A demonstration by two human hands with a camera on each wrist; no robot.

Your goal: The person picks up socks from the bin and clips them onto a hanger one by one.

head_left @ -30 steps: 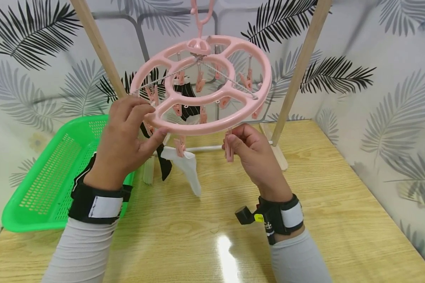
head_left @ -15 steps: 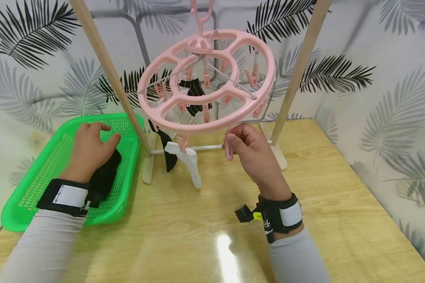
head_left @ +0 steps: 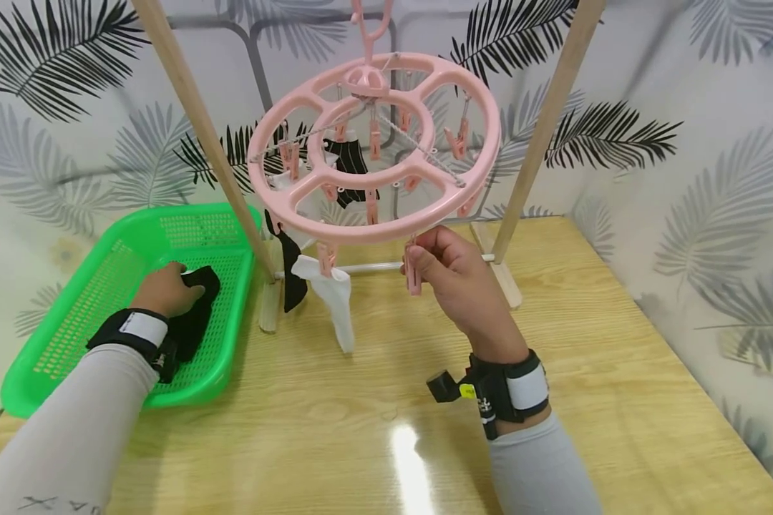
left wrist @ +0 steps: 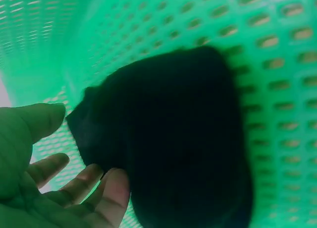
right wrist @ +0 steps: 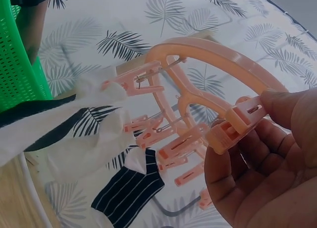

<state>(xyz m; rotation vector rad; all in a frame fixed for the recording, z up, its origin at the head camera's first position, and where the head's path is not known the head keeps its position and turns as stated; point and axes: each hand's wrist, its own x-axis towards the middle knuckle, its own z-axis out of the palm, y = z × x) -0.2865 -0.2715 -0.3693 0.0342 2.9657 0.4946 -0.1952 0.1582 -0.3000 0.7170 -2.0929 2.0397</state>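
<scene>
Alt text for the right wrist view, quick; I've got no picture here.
The right hand pinches a pink clothespin of a pink clip hanger. Beyond hang a dark, white-striped sock and other clothespins; part of a green basket shows upper left.

Left grip (head_left: 166,290) low, thumb (left wrist: 45,120) apart from fingers (left wrist: 114,194); right grip (head_left: 456,277) higher, in a pinch.
</scene>
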